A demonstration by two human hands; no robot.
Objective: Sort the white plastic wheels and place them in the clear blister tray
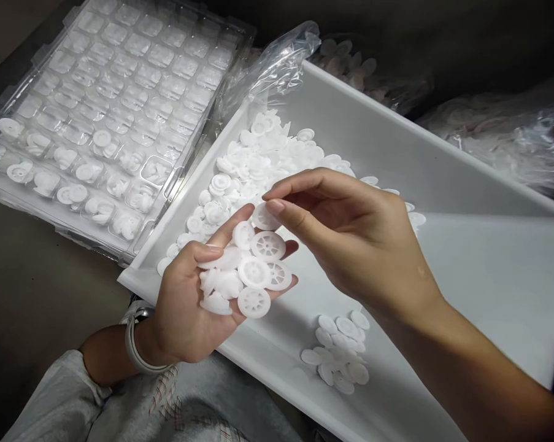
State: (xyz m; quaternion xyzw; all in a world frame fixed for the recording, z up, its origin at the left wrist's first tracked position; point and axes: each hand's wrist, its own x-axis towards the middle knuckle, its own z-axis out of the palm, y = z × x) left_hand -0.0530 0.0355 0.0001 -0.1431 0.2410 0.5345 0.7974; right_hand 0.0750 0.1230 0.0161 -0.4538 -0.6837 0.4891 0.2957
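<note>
My left hand (184, 319), palm up and fingers curled, cradles a heap of white plastic gears (253, 272), some with spoked centres. Between the thumb and fingertips of my right hand (373, 245), a single white gear (264, 218) is pinched just above that heap. Both hands are over a white bin (483, 264). A large pile of similar white gears (267, 150) lies in the bin's far left corner, partly covered by my right hand. Closer to me in the bin is a smaller cluster of gears (341, 350).
Left of the bin stands a clear plastic tray (134, 86) with many pockets; white gears sit in its nearer rows. Crumpled clear plastic (277, 61) hangs by the bin's far left corner. Behind the bin lie clear bags (502, 135) with pale pieces inside.
</note>
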